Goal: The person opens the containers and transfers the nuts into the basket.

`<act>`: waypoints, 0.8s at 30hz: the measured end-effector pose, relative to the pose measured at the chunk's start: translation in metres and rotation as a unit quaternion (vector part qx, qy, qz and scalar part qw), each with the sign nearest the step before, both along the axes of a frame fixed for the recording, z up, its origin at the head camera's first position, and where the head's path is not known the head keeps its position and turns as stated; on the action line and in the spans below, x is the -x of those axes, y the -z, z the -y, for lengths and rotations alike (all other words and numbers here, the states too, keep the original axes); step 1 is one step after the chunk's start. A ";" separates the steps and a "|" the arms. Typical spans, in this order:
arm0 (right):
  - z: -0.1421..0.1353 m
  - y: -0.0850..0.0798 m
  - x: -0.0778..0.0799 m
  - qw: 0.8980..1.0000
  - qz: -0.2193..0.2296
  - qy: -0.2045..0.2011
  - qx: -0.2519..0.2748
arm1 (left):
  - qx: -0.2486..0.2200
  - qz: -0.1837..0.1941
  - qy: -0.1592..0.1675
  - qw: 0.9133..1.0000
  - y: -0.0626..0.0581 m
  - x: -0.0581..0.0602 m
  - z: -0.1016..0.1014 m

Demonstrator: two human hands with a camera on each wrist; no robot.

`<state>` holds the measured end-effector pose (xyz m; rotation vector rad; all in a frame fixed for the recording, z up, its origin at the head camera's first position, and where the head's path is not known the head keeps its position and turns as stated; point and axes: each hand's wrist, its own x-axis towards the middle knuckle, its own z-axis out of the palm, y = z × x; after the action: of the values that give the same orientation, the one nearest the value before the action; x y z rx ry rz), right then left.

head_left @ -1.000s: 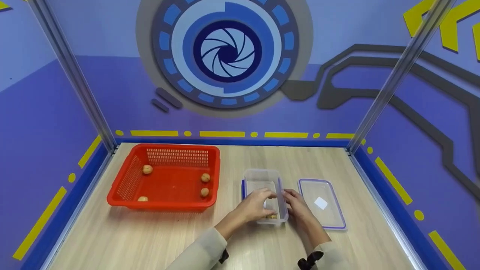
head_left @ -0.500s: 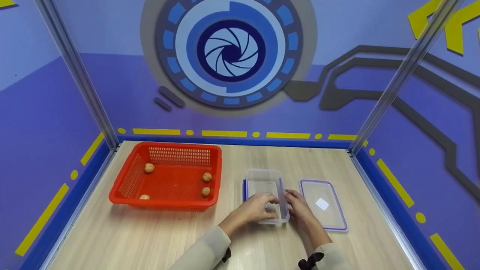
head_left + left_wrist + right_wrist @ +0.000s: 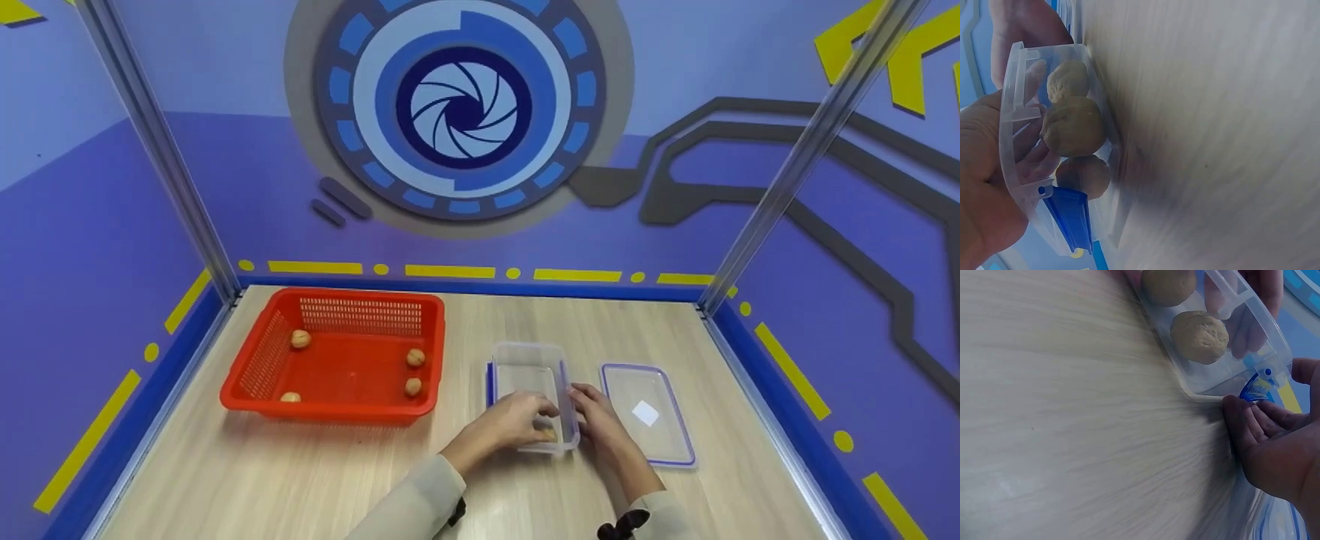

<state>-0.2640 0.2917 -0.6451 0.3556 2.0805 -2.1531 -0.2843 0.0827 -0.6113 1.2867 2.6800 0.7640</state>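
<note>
A clear plastic food container [image 3: 529, 351] with blue side latches stands on the table, walnuts [image 3: 1075, 126] inside it. My left hand [image 3: 510, 420] reaches over its left wall, thumb and fingers apart in a loose curve. In the left wrist view its fingers lie behind the walnuts, seen through the plastic; whether they touch is unclear. One walnut [image 3: 1201, 337] sits near the container's corner in the right wrist view. My right hand [image 3: 604, 429] rests against the outside of the right wall, its fingertips by a blue latch [image 3: 1255, 387] and the thumb close to the rim.
A red basket [image 3: 334, 410] with several walnuts [image 3: 301, 339] stands to the left. Right of the container lies a clear lid [image 3: 649, 373] with a purple edge and a white label [image 3: 645, 413]. Printed panels and metal posts enclose the table.
My left hand stays in the container with only small finger shifts around the walnuts. The right hand keeps its place at the wall. The head view has shifted slightly.
</note>
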 end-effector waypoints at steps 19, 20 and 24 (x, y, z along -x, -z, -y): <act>-0.001 0.001 0.002 1.000 -0.001 0.002 -0.010 | 0.053 0.010 0.007 0.999 -0.005 0.003 -0.005; -0.001 0.001 0.002 1.000 -0.005 0.004 -0.006 | 0.055 0.003 0.009 0.998 -0.005 0.003 -0.005; 0.000 0.002 0.002 1.000 -0.017 0.014 0.006 | 0.057 -0.012 0.008 0.998 -0.004 0.003 -0.005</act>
<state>-0.2663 0.2918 -0.6475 0.3525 2.0921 -2.2010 -0.2877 0.0874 -0.6068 1.2964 2.6851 0.5878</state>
